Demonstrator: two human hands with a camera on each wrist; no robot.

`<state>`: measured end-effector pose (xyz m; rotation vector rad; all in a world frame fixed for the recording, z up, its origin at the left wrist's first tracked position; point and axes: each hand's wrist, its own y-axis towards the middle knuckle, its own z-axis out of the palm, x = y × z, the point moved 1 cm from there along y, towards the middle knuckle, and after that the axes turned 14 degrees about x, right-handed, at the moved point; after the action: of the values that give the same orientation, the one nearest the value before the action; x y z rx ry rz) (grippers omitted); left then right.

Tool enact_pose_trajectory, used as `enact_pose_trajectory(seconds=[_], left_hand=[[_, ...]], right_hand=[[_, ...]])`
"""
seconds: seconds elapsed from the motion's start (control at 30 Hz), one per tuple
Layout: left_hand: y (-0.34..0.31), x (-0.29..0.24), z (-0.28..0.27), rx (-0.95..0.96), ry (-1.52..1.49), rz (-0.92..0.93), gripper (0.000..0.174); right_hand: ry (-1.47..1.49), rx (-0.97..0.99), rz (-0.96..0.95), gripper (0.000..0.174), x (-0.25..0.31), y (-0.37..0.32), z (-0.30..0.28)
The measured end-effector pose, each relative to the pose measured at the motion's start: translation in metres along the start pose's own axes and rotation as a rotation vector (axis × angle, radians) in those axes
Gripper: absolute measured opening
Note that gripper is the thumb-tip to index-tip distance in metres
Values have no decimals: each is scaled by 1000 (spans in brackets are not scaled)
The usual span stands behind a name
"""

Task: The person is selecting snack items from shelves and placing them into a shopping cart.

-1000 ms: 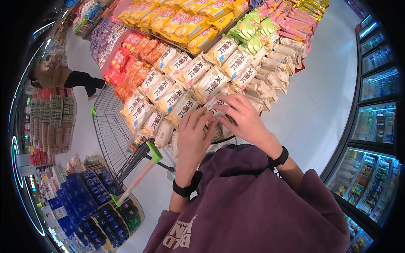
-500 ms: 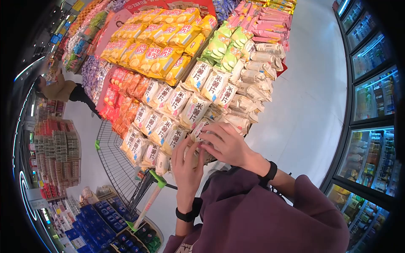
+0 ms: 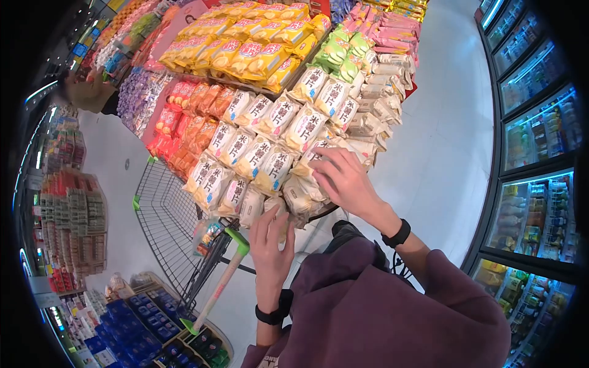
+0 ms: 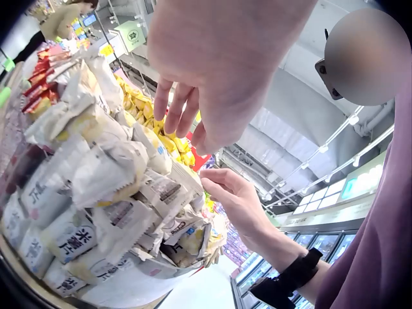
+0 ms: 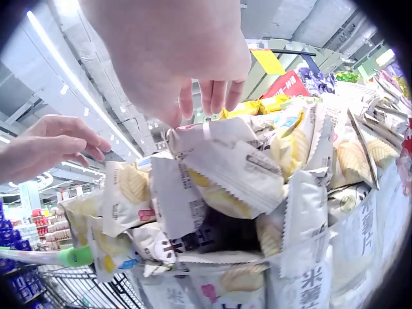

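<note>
White snack packets with black lettering (image 3: 274,170) lie in rows at the near side of a heaped display. My right hand (image 3: 350,182) is over the near right packets, its fingertips at a white packet (image 5: 235,177) seen in the right wrist view. Lower and to the left, my left hand (image 3: 271,248) hovers by the display's front edge, fingers extended and loosely bent. The left wrist view shows that hand (image 4: 212,71) above the packets with nothing in its grasp. Whether the right fingertips touch the packet is hard to tell.
A wire shopping cart (image 3: 162,214) with a green-ended handle stands at the left. Yellow packets (image 3: 245,55) are stacked behind, red ones (image 3: 167,119) to the left. Glass-door coolers (image 3: 534,214) line the right side; a person (image 3: 91,93) stands at far left.
The hands have moved apart: the left came down toward the display's front edge, while the right stays over the packets. The person at far left has shifted up in the view.
</note>
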<state>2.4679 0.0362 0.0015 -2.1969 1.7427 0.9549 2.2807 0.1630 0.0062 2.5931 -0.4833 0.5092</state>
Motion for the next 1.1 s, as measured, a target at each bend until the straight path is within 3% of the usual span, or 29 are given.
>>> enact_pose_trajectory(seconds=[0.2,0.33,0.37,0.67,0.9,1.1], left_hand=[[-61,31,-17,-27,-35,-53,28],[-91,43,-20,4,-100,-63,26],[-96,44,-21,19,-104,-54,26],[-96,46,-28,38,-103,-28,24],[-52,22,-8,73,-87,61,26],[10,-10,14,158,-39,105,23]], right_hand=[[116,-65,129,23,47,-14,22],[-98,-72,243,49,61,-3,27],[-163,-40,253,63,60,1,31],[-303,-42,405,65,43,14,51],[-195,-9,264,56,28,9,38],[-51,-5,234,60,17,3,39]])
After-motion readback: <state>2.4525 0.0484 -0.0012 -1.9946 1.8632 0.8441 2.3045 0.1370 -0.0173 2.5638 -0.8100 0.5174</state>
